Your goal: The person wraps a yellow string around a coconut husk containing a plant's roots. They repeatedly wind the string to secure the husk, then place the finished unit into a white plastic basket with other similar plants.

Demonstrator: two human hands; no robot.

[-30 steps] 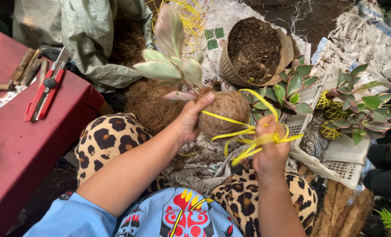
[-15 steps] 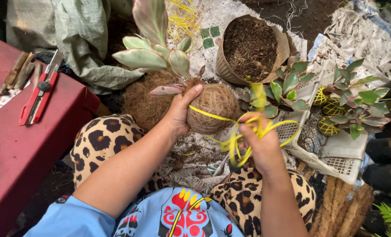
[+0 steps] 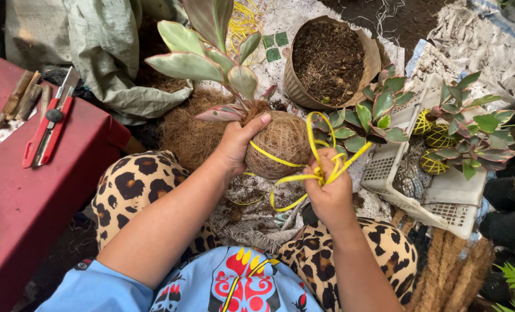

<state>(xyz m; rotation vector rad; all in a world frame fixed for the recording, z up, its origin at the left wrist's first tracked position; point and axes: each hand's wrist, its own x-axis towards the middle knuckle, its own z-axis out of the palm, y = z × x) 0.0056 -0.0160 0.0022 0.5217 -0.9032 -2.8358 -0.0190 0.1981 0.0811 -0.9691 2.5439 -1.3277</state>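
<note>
My left hand grips a round ball of brown coconut fibre from the left side. A plant with wide green and pink leaves grows up out of the ball. Yellow plastic cord runs around the ball, and my right hand holds a bunched length of it just to the ball's right. Both hands are above my lap, over leopard-print trousers.
A brown pot of soil stands behind the ball. A white plastic basket at right holds leafy plants and yellow-wrapped balls. Red-handled pruning shears lie on a red table at left. Loose coconut fibre and a grey sack lie beyond.
The ball and plant have shifted slightly right and nearer. My right hand has pulled the yellow cord tighter, closer to the ball, with the loops bunched in its fingers.
</note>
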